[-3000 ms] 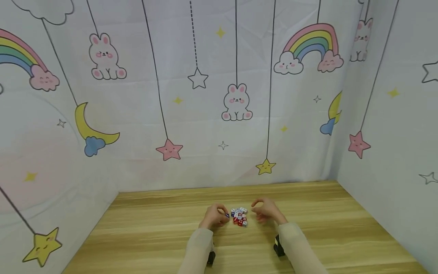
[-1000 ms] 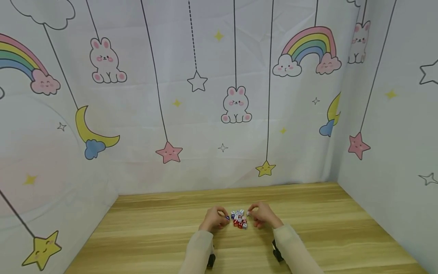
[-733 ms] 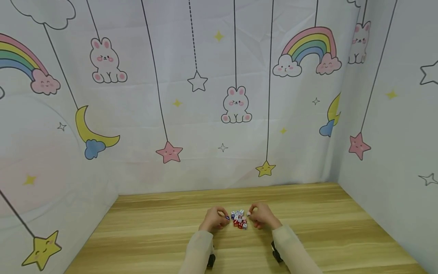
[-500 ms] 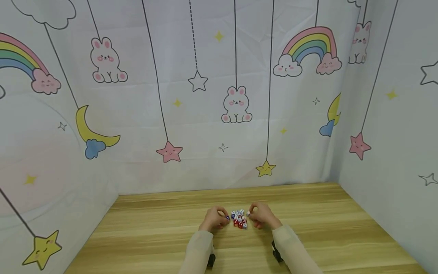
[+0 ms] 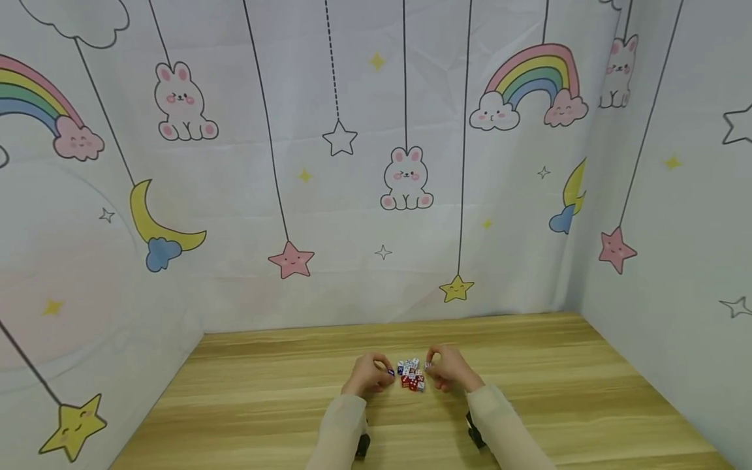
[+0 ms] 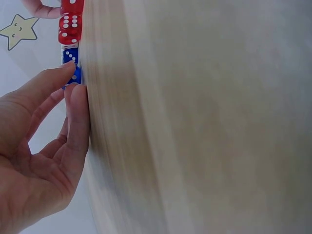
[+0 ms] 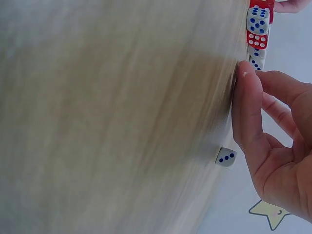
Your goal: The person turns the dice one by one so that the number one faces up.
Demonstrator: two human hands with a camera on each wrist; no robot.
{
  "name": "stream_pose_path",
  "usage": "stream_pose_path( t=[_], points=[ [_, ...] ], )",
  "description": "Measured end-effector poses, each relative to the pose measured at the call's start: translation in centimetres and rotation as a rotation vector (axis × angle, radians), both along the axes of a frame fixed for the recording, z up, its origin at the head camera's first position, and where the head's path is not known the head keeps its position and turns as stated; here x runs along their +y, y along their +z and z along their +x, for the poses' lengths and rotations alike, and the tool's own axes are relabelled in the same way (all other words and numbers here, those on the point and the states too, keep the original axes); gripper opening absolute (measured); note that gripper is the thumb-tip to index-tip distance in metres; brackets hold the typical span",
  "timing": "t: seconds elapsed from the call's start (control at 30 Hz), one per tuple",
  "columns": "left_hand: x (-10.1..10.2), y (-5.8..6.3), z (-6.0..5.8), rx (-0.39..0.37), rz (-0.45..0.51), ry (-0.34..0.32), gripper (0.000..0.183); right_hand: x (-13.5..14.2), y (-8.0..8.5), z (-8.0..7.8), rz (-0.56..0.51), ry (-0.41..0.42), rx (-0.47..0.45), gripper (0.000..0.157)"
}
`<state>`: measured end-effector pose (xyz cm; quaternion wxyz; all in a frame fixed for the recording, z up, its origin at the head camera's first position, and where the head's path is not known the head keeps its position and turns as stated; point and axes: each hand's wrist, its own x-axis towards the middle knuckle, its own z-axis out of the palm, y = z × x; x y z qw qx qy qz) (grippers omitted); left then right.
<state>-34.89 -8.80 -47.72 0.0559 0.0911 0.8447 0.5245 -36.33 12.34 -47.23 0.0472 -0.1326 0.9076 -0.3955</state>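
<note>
Blue die (image 5: pixel 390 373), pinched by the left hand (image 5: pixel 367 374), sits just left of the dice pile (image 5: pixel 412 373) at the frame's lower centre, while the right hand (image 5: pixel 451 368) pinches a white die (image 5: pixel 428 365) just right of that pile.

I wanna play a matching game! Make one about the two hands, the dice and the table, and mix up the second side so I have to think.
Column 1
1. left hand
2. dice pile
3. table
4. right hand

Column 2
A. to the right of the dice pile
B. covered in a wood-grain pattern
C. pinching a blue die
D. between the left hand and right hand

Right pairs
1-C
2-D
3-B
4-A
</note>
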Motion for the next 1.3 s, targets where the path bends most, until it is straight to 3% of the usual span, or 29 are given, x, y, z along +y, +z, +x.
stream_pose_path(
  t=[0.4, 0.93, 1.3],
  points=[
    [0.10, -0.50, -0.60, -0.025, -0.020, 0.020, 0.012, 0.20, 0.36, 0.16, -0.031, -0.012, -0.033, 0.006],
    [0.17, -0.08, -0.32, -0.013, -0.031, 0.024, 0.012, -0.11, 0.17, 0.21, -0.006, -0.061, -0.021, 0.013],
    [0.24, 0.06, -0.15, -0.014, -0.033, 0.023, 0.012, 0.19, -0.38, -0.05, -0.047, -0.005, 0.019, 0.012]
  ],
)
